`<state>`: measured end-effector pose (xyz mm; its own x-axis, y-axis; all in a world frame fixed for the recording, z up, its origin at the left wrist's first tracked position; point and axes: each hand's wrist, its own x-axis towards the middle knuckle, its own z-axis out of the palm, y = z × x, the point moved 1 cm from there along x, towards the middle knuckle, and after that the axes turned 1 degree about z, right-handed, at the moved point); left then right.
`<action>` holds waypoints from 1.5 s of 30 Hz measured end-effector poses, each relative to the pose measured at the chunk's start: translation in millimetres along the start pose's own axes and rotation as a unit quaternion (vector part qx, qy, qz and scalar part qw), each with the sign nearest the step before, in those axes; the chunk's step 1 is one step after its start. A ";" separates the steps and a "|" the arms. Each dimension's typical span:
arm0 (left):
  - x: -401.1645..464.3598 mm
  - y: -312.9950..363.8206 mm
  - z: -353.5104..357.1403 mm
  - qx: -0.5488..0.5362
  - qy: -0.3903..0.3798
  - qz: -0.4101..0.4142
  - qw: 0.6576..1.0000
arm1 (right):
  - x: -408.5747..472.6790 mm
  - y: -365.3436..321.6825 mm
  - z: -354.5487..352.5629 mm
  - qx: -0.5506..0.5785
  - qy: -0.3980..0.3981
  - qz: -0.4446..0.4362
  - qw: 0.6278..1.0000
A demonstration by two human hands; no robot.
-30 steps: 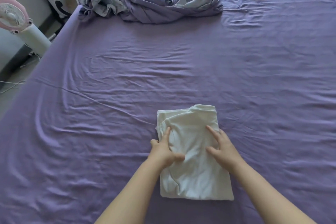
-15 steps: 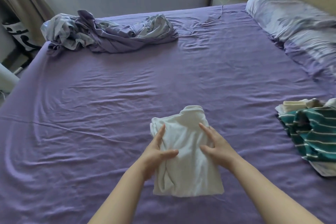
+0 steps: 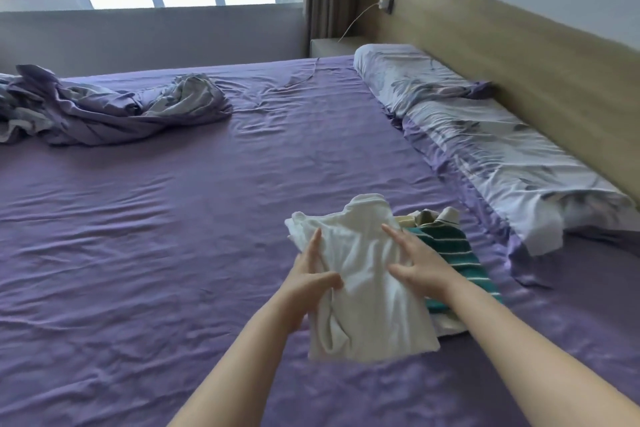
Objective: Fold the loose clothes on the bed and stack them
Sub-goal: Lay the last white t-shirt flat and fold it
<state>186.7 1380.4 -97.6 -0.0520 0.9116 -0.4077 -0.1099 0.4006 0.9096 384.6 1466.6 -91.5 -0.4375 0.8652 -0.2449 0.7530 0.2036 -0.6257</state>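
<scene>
I carry a folded white garment between both hands, lifted just off the purple bed. My left hand holds its left edge, thumb on top and index finger stretched along the cloth. At the right edge my right hand holds it with thumb and fingers spread across the top. The garment's right side overlaps a green-and-white striped garment, which lies on a small stack with a cream piece showing behind it.
A crumpled purple and grey heap of bedding lies at the far left of the bed. Long floral pillows run along the wooden headboard on the right. A charger cable trails onto the sheet from the wall.
The white garment has left the sheet and travelled right with both hands, now partly over the striped stack. My view has swung right and up, bringing in pillows, headboard and window.
</scene>
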 end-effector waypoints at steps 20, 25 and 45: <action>149.6 -31.0 200.2 0.161 0.063 -0.017 0.985 | 62.9 214.0 -102.0 -0.050 -0.044 0.020 0.998; 159.3 -55.9 189.1 0.282 0.126 -0.028 0.951 | 73.9 234.2 -72.0 -0.006 -0.047 0.034 0.998; 167.6 -107.5 190.8 0.092 0.273 -0.129 0.949 | 76.8 279.2 -26.7 0.238 0.054 0.187 0.952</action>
<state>379.1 1507.7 -248.5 -0.5582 0.6178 -0.5539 -0.0171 0.6589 0.7521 574.4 1602.2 -265.2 -0.1108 0.8834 -0.4553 0.5271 -0.3361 -0.7805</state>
